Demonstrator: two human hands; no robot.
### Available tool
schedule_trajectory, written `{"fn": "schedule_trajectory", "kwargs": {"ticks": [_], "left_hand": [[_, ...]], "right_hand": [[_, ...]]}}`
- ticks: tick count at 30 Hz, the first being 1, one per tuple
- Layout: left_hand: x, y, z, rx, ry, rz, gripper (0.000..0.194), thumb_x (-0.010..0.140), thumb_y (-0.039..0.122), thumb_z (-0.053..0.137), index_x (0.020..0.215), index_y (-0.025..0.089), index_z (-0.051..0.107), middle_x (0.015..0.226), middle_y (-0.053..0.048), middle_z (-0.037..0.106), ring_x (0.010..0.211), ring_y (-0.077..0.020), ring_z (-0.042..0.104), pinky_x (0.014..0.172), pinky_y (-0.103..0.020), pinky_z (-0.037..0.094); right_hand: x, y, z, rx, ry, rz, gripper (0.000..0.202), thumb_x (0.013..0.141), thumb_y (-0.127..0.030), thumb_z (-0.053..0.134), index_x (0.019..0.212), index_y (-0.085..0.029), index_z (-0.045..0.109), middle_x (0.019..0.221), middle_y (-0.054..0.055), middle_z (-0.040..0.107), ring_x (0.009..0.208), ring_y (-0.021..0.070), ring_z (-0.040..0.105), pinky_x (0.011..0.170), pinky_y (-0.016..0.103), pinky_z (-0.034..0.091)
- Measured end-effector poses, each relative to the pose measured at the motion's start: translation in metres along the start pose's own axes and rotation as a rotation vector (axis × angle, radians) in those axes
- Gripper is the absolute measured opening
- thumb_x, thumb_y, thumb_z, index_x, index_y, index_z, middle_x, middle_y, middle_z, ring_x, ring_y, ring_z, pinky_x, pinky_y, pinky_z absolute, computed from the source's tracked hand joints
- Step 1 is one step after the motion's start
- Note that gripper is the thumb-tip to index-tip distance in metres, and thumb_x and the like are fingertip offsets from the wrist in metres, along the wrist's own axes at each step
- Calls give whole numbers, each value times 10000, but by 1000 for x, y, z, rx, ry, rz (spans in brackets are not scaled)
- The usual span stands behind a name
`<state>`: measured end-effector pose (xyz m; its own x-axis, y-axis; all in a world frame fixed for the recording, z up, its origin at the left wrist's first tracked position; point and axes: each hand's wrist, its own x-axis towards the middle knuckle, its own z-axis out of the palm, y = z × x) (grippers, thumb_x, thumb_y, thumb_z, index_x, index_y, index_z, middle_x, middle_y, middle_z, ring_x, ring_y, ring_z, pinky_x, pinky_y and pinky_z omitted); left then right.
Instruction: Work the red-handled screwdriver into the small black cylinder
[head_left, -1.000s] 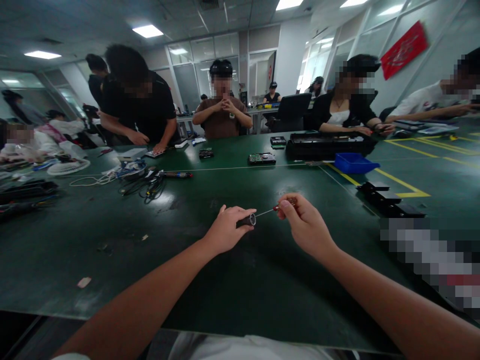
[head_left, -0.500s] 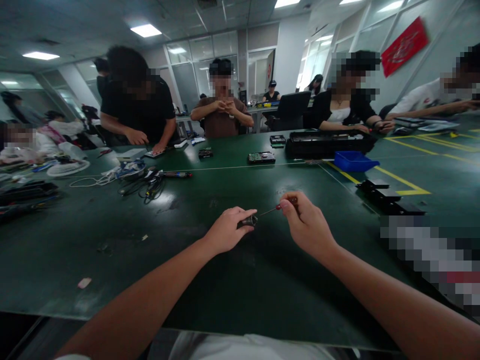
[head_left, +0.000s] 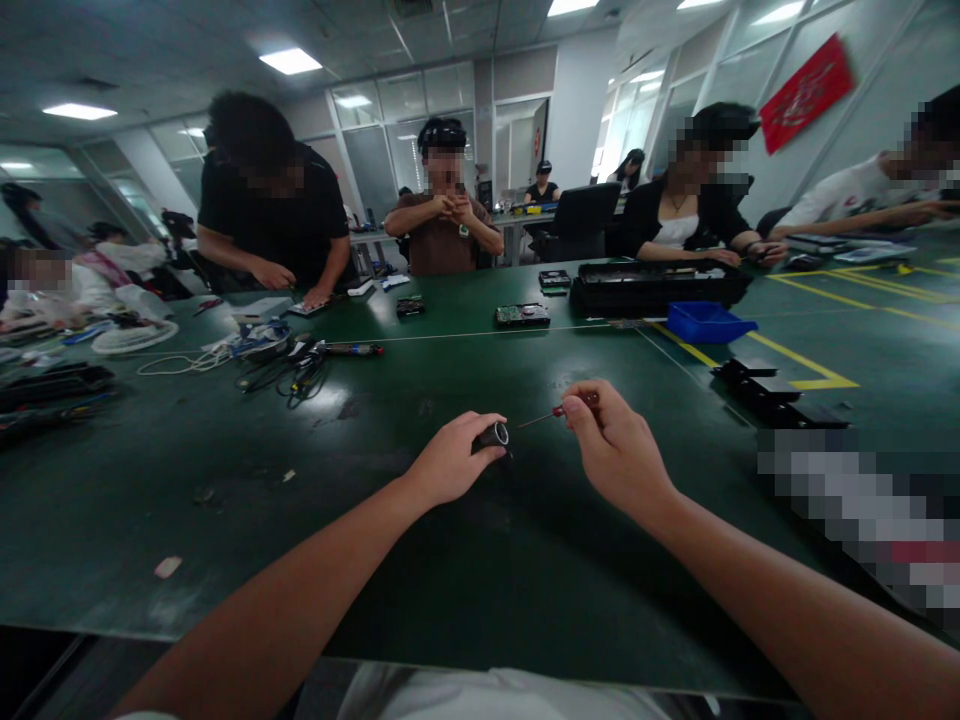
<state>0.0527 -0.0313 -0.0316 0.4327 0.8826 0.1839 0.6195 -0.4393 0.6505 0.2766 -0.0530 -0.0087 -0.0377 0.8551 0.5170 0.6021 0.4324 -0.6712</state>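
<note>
My left hand point(head_left: 450, 465) pinches a small dark cylinder point(head_left: 489, 436) between thumb and fingers. The cylinder's round end, with a pale rim, faces right, and a little dark piece point(head_left: 509, 456) shows just below it by the thumb. My right hand point(head_left: 611, 435) is closed around the red handle of a screwdriver point(head_left: 556, 411). The screwdriver's thin metal shaft points left, its tip a short way from the cylinder's rim and apart from it. Both hands are over the green tabletop point(head_left: 420, 610), and my right fingers partly cover the handle.
Hard drives point(head_left: 523, 315) lie further back, near a long black housing point(head_left: 660, 287) and a blue bin point(head_left: 709, 322). Black brackets point(head_left: 776, 395) are to the right. Tangled cables point(head_left: 296, 370) and a pen-shaped tool point(head_left: 354, 349) lie left. Several people work around the table.
The cylinder has turned in my left hand, so its rimmed end shows more plainly, and that hand has shifted slightly left. The screwdriver has hardly moved.
</note>
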Motion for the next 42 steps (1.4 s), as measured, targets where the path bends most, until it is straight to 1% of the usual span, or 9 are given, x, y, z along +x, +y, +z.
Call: {"fn": "schedule_trajectory", "kwargs": {"ticks": [6,10,15,20,24,27,32,37,42], "left_hand": [[1,0,-2,-101,92,-69,387,916,290,568,1295,219,527,1234,-66,603,1115,-227,569,983,-366,436],[-2,2,-4,-116,44,-113,419,934,321,505,1345,243,472,1171,-61,615,1025,-214,594,890,-354,464],[-3,6,-3,88,-88,-132,402,888,499,582,1195,242,616,979,-39,671,845,-209,625,743,-332,468],[-2,4,1,308,-114,-19,364,953,418,500,1267,270,609,1154,-47,647,1011,-214,612,829,-337,474],[-1,2,7,421,-168,9,410,946,470,503,1311,300,577,1128,-36,625,956,-208,614,732,-314,481],[-1,3,10,457,-189,21,364,941,440,519,1267,301,603,1110,-36,618,937,-207,612,707,-304,477],[0,2,10,416,-153,47,286,943,376,514,1168,255,642,1095,-49,634,937,-220,615,725,-321,487],[0,3,10,353,-110,25,292,929,346,519,1165,237,652,1063,-57,673,924,-229,628,768,-345,500],[1,6,5,148,-4,-17,280,899,318,555,1136,241,683,1104,-43,697,984,-228,635,862,-356,493]], "right_hand": [[-1,-2,-1,14,-4,9,208,996,-360,428,981,-205,566,770,25,618,660,174,579,611,310,408],[-2,-1,0,21,-5,2,208,997,-363,429,983,-210,569,777,25,624,663,173,580,614,309,410],[-2,0,1,18,-2,-5,208,998,-364,431,982,-211,571,817,38,645,704,181,600,620,308,413],[-2,1,1,17,-16,1,219,1003,-375,429,985,-212,573,816,37,646,711,182,605,624,309,417],[-1,1,2,22,-33,2,215,1004,-375,432,989,-215,575,819,33,647,716,178,609,631,306,427],[-1,1,1,31,-50,1,213,1005,-371,431,989,-214,574,819,31,648,716,176,612,625,302,433],[-1,0,1,20,-64,6,220,1001,-375,429,991,-212,577,814,38,653,706,181,611,621,310,436],[-1,-1,1,21,-72,11,230,999,-379,420,980,-212,576,807,44,655,698,187,613,609,313,434],[0,0,1,24,-60,4,225,997,-383,428,975,-214,576,810,41,661,718,192,624,636,319,440]]}}
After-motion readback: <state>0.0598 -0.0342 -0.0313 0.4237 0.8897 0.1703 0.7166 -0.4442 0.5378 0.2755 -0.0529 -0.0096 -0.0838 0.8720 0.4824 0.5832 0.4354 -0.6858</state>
